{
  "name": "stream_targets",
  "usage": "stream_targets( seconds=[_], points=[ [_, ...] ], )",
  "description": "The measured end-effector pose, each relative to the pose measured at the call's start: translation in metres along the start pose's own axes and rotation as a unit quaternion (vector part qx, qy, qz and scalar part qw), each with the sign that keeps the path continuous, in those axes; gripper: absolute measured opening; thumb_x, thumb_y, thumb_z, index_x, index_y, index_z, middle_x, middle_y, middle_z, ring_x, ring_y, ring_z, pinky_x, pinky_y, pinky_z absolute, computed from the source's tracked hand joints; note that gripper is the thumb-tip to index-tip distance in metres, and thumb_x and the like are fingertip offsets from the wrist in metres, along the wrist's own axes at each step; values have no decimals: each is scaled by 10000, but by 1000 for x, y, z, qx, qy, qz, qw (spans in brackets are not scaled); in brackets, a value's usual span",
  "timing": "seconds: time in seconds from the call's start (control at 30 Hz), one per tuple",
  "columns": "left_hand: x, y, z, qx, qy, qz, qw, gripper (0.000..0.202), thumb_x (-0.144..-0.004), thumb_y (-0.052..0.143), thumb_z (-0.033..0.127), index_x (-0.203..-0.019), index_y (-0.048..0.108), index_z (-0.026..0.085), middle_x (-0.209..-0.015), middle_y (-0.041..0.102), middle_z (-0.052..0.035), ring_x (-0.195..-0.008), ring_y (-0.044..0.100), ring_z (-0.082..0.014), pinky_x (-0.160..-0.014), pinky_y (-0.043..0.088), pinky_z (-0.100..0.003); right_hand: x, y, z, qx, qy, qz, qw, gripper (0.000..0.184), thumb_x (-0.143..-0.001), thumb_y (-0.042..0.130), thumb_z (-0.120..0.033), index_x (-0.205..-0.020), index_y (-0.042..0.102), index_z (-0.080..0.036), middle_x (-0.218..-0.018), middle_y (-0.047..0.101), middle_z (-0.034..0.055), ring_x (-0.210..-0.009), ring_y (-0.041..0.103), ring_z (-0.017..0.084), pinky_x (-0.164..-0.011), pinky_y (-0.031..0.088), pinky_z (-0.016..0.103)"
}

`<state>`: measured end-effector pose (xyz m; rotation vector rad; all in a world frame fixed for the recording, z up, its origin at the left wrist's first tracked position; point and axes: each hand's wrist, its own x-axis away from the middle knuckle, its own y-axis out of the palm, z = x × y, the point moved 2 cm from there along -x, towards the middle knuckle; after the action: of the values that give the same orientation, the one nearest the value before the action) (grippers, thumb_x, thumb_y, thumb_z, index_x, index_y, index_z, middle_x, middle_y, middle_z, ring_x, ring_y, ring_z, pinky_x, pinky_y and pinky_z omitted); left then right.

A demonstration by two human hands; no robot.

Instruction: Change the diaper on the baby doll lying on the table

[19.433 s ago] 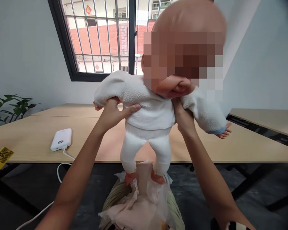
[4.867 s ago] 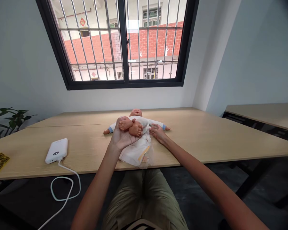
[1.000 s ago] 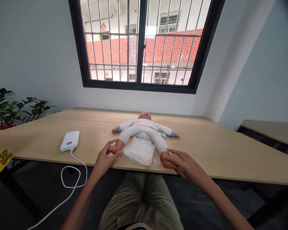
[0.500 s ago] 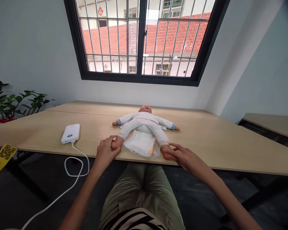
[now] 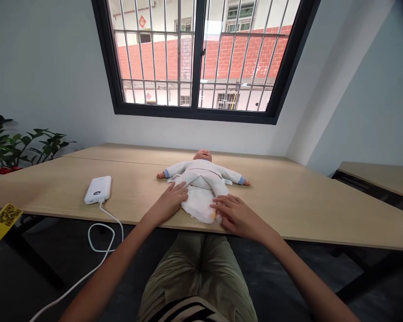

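Observation:
A baby doll [image 5: 203,169] in a white suit with blue cuffs lies on its back, head toward the window, arms spread. Between its legs, a white diaper [image 5: 199,204] is laid out flat toward the table's front edge. My left hand [image 5: 169,202] rests over the doll's leg on the left, fingers stretched, their tips at the diaper's left edge. Over the other lower leg is my right hand [image 5: 237,214], fingers apart, reaching the diaper's right edge near an orange-yellow patch. Both doll feet are hidden by my hands.
A white power bank [image 5: 99,188] stands on the table [image 5: 298,197] to the left, its white cable [image 5: 102,259] hanging off the front edge. A potted plant [image 5: 27,145] is at far left. A yellow tag [image 5: 2,226] with a code shows there too. The barred window [image 5: 195,58] is behind.
Both hands have moved inward from the doll's feet to the diaper's sides. The doll's feet, visible before, are now covered. The view has tilted slightly upward.

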<state>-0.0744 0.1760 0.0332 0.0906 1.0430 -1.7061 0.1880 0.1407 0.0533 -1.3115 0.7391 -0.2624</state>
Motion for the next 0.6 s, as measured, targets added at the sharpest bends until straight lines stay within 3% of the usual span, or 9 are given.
stream_targets(
  seconds=[0.1,0.2,0.3,0.37,0.5,0.6],
  points=[
    [-8,-10,3,-42,10,-30,999,275,-750,499,83,-890,673,244,-1046,683,-78,-1183,529,-296,-1097,281,-417,-14,11,7,7,22,-54,998,565,-775,559,-133,-1340,555,-148,-1345,567,133,-1297,451,293,-1106,323,481],
    [-19,-18,8,-56,9,-53,997,263,-778,477,111,-937,649,231,-942,658,-50,-892,584,-244,-837,420,-310,-22,16,15,-6,33,-76,997,467,-789,594,-173,-1255,605,-148,-1265,613,135,-1253,487,286,-1069,353,451],
    [-37,-20,10,-41,13,-67,997,151,-824,468,161,-867,601,217,-817,606,-13,-756,532,-198,-701,385,-267,-29,12,20,-23,45,-65,997,217,-844,587,-237,-1045,657,-193,-1092,670,84,-1115,565,251,-978,406,397],
    [-53,-21,11,-21,16,-47,999,110,-866,477,228,-780,544,207,-731,536,7,-687,473,-173,-656,352,-259,-36,6,23,-42,51,-37,997,138,-860,573,-257,-956,648,-192,-1018,673,70,-1028,587,242,-933,421,374],
    [-89,-21,11,42,2,38,998,269,-905,503,395,-719,464,204,-697,468,17,-652,403,-149,-652,321,-258,-59,-10,46,-156,68,80,982,223,-917,443,-248,-975,633,-147,-1030,653,91,-942,589,222,-904,437,342],
    [-113,-22,3,92,-31,90,991,277,-917,498,422,-753,466,202,-704,466,14,-677,417,-150,-670,326,-260,-82,-10,79,-293,125,99,943,316,-917,480,-419,-953,624,-140,-960,655,74,-870,585,212,-806,471,321]
  ],
)
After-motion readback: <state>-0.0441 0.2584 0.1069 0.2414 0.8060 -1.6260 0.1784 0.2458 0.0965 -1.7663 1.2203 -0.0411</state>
